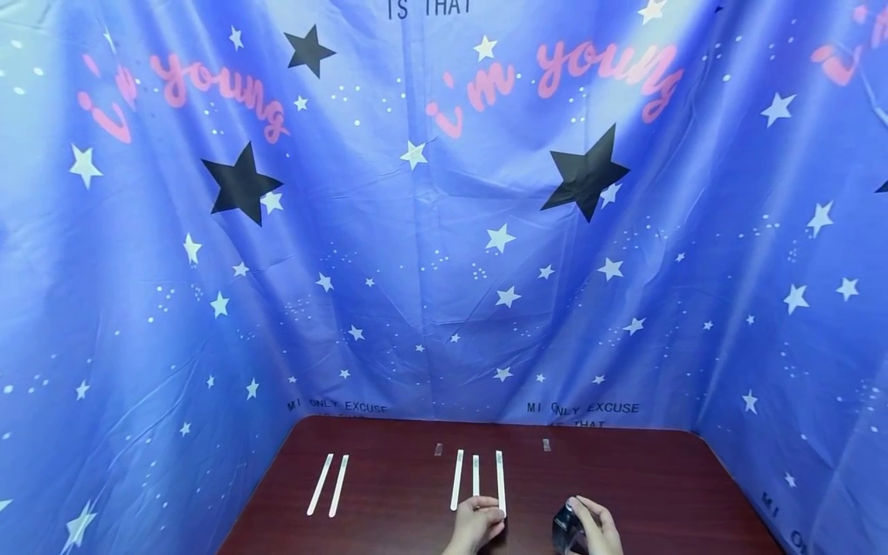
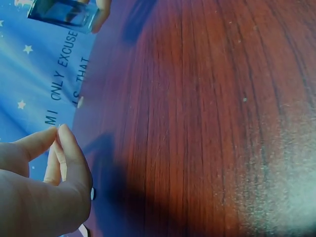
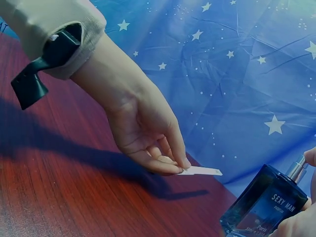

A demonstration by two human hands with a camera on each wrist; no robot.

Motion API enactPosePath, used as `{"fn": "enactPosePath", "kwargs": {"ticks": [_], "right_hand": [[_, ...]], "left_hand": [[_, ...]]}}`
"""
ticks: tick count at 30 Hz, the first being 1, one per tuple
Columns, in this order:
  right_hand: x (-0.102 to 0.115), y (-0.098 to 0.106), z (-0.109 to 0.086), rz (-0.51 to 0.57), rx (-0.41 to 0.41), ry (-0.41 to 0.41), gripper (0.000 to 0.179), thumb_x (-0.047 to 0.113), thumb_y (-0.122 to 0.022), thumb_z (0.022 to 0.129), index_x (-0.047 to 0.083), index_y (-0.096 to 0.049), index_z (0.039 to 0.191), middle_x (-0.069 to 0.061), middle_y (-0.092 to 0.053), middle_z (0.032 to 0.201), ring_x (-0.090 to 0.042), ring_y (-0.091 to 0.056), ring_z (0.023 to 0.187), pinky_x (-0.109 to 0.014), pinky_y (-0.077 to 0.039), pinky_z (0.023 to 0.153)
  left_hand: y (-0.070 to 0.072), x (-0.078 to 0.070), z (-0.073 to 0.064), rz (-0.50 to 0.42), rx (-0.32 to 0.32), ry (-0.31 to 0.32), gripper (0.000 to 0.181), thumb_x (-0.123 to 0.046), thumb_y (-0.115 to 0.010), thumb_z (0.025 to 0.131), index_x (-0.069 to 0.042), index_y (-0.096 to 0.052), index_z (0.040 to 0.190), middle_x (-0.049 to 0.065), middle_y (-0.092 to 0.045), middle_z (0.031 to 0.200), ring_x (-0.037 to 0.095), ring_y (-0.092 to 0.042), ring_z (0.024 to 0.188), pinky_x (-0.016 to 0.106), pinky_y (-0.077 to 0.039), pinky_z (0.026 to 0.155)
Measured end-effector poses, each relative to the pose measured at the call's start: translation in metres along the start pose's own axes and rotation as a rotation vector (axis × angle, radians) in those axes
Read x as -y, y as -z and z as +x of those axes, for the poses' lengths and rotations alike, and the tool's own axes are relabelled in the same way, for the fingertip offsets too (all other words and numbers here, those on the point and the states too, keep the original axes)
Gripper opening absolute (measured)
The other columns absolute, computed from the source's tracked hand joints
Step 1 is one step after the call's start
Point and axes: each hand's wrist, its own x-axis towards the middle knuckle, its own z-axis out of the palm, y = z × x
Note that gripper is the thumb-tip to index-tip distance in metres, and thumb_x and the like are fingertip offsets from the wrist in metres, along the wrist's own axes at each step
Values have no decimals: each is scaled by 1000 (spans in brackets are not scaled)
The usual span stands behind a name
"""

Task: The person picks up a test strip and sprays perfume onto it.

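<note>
My left hand [image 1: 475, 524] pinches the near end of a white paper test strip [image 1: 500, 482] between thumb and fingertip. In the right wrist view this strip [image 3: 205, 171] is held above the table, its shadow beneath. My right hand [image 1: 598, 524] grips a dark glass perfume bottle [image 3: 264, 202] lettered "SEXY MAN", tilted toward the strip. A finger [image 3: 310, 157] of that hand is at the bottle's silver spray top [image 3: 297, 169]. The left wrist view shows the left hand [image 2: 59, 182] pinching and the bottle [image 2: 64, 14] apart from it.
Two white strips [image 1: 320, 484] lie side by side on the left of the dark red wooden table [image 1: 395, 493]. Two more strips [image 1: 457, 479] lie just beyond the left hand. Small clear pieces [image 1: 438, 449] sit near the back edge. A blue star-printed curtain [image 1: 416, 231] surrounds the table.
</note>
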Motion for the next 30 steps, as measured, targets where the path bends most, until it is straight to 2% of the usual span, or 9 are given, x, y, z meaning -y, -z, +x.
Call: {"fn": "enactPosePath", "kwargs": {"ticks": [6, 11, 17, 25, 30], "right_hand": [[0, -2, -2, -9, -3, 13, 10, 34, -66, 93, 30, -59, 97, 16, -59, 88, -20, -68, 83, -50, -61, 67], [1, -1, -3, -21, -5, 21, 14, 37, -67, 92, 28, -58, 98, 14, -59, 89, -22, -69, 83, -50, -62, 66], [2, -1, -4, -6, -4, 14, 10, 35, -67, 93, 39, -58, 89, 17, -58, 86, -21, -68, 82, -50, -62, 66], [2, -5, -5, 12, 13, 0, 14, 34, -66, 93, 42, -57, 86, 18, -58, 85, -20, -68, 82, -50, -62, 67], [1, -6, -6, 10, 18, 6, 14, 34, -67, 93, 42, -58, 85, 18, -58, 85, -21, -68, 83, -50, -62, 67]], "left_hand": [[2, 1, 5, 40, -55, -8, 21, 13, -61, 80, 19, -56, 100, 3, -63, 77, 7, -62, 67, 21, -59, 65], [3, 2, 6, 55, -66, -3, 23, 14, -61, 79, 20, -55, 100, 3, -62, 79, 10, -64, 71, 26, -61, 68], [3, -1, 4, 55, -50, 4, 22, 13, -61, 77, 17, -58, 98, 5, -63, 80, 14, -67, 73, 25, -61, 67], [15, -8, -1, 68, -44, 6, 25, 8, -63, 82, 18, -57, 104, 3, -68, 81, 9, -66, 69, 23, -60, 66], [24, -12, -3, 64, -16, 7, 23, 6, -64, 84, 16, -58, 104, 12, -73, 82, 9, -67, 69, 24, -60, 67]]}}
